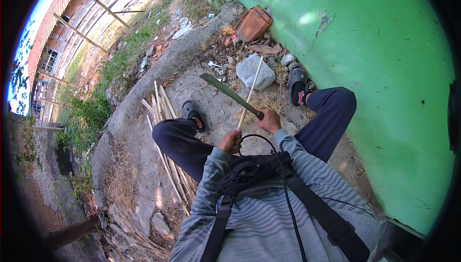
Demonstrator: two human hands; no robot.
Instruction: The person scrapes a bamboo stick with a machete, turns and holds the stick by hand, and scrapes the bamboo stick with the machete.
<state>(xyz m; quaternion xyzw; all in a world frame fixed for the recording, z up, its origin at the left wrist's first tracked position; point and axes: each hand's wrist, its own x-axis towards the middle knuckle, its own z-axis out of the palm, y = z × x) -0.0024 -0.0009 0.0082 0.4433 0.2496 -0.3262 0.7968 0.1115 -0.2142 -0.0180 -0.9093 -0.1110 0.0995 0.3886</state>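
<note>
My left hand [230, 141] grips the near end of a thin pale bamboo stick [251, 90], which slants up and away so that its far end rests on a flat grey stone [251, 71]. My right hand [269, 120] is closed on the handle of a long dark machete [229, 92]. The blade points up-left and crosses over the stick about midway along it. I am squatting, knees apart in dark blue trousers, with a sandalled foot on either side of the stone.
A bundle of split bamboo strips [161, 108] lies on the ground by my left foot [194, 116]. Shavings and rubble [254, 46] surround the stone. A green wall [384, 70] stands close on the right. A concrete kerb [163, 65] and weeds lie left.
</note>
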